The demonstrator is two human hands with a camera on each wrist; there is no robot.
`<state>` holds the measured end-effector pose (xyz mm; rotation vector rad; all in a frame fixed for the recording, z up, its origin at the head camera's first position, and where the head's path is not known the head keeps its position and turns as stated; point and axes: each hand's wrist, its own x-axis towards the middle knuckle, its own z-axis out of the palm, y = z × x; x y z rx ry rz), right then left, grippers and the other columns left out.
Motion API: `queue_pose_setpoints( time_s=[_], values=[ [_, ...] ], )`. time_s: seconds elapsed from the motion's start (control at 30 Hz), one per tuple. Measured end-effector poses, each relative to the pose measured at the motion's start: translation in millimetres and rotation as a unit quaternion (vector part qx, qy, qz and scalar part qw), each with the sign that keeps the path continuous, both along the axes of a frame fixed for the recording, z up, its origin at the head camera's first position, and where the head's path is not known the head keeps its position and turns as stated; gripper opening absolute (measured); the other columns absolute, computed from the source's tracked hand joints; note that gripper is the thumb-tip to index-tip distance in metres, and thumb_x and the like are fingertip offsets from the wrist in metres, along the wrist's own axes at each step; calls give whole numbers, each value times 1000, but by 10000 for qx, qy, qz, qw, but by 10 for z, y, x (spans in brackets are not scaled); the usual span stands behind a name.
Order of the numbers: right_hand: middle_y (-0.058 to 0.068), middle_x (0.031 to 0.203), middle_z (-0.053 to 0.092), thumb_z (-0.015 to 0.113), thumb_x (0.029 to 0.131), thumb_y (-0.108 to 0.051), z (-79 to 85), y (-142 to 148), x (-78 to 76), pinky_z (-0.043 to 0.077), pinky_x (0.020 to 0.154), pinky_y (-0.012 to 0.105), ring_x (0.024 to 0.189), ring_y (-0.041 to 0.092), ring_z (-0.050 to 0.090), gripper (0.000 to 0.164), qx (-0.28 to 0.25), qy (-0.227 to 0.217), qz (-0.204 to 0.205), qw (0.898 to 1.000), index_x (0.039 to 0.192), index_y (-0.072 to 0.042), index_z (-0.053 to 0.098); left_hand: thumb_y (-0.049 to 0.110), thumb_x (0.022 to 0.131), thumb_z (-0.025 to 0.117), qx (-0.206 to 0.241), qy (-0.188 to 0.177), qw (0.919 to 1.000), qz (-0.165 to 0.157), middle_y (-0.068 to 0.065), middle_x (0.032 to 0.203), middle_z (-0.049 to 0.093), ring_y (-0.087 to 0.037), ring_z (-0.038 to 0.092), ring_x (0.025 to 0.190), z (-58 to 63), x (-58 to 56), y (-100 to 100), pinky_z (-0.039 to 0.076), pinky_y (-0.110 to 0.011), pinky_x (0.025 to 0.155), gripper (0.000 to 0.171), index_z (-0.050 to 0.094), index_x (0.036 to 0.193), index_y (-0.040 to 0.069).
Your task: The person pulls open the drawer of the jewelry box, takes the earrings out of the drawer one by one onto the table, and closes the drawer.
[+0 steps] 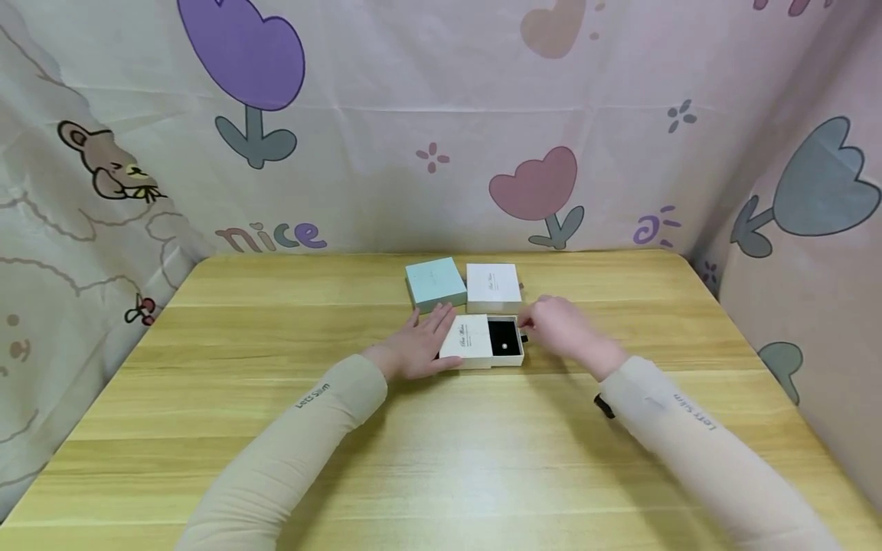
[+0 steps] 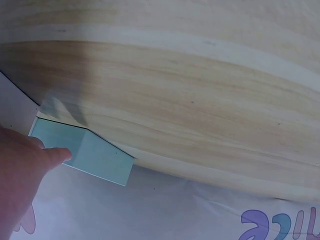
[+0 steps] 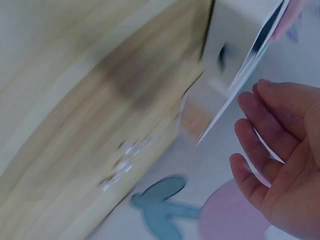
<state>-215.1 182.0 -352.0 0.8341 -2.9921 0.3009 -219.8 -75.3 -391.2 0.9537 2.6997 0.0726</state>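
Observation:
A white slide-out jewelry box (image 1: 467, 340) lies on the table, its drawer (image 1: 515, 360) pulled partway out to the right. Inside, a small pearl-like bead (image 1: 504, 346) sits on the black lining. My left hand (image 1: 422, 344) rests with straight fingers on the box's sleeve, holding it from the left. Just beyond the drawer's right end is my right hand (image 1: 556, 325), its fingers loosely bent. In the right wrist view that hand (image 3: 280, 145) holds nothing visible, and its fingertips are apart from the dark pull tab (image 3: 222, 56) on the drawer's end.
Behind the open box stand a closed pale-blue box (image 1: 436, 282) and a closed white box (image 1: 492, 285), side by side. The wooden table (image 1: 441, 467) ends at a printed cloth backdrop (image 1: 372, 176), and more cloth hangs along both sides.

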Motion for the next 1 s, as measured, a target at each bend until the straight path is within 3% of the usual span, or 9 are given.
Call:
queue_pose_setpoints(
  time_s=[0.17, 0.43, 0.6, 0.83, 1.0],
  values=[
    [3, 91, 73, 67, 81, -9, -79, -179, 81, 47, 84, 45, 90, 25, 63, 11, 396, 107, 389, 9984, 89, -10, 75, 63, 93, 28, -37, 1, 10000, -3, -11, 159, -4, -25, -1, 147, -23, -3, 10, 5, -53, 116, 87, -2, 150, 4],
    [-2, 81, 72, 68, 78, -9, -185, -272, 102, 42, 71, 38, 80, 22, 58, 9, 880, 682, 366, 9931, 73, -15, 72, 63, 93, 29, 18, 18, 10000, 35, -11, 159, -3, -25, -1, 147, -7, -5, 10, 6, -53, 116, 87, -1, 150, 4],
    [-3, 83, 73, 67, 77, -8, -174, -297, 116, 42, 71, 37, 81, 21, 59, 10, 889, 809, 386, 9920, 76, -15, 73, 62, 94, 30, 2, 2, 10000, 50, -11, 159, -2, -26, -1, 147, 13, -1, 7, 6, -53, 116, 87, -1, 150, 4],
    [-5, 60, 60, 64, 75, -5, -133, -259, 105, 38, 69, 36, 69, 17, 50, 19, 328, 578, 403, 9970, 59, -15, 61, 61, 94, 31, 41, 41, 10000, -13, -13, 159, -1, -28, 1, 146, 14, 13, 3, 8, -54, 116, 86, 1, 150, 2],
    [-2, 70, 69, 66, 76, -9, -51, -105, 37, 43, 75, 42, 75, 19, 56, 6, -272, 519, 18, 9983, 73, -10, 71, 61, 94, 30, 63, 28, 10000, -21, -12, 159, -2, -26, 0, 146, -4, 7, -2, 6, -53, 116, 86, 0, 150, 3]
  ],
)
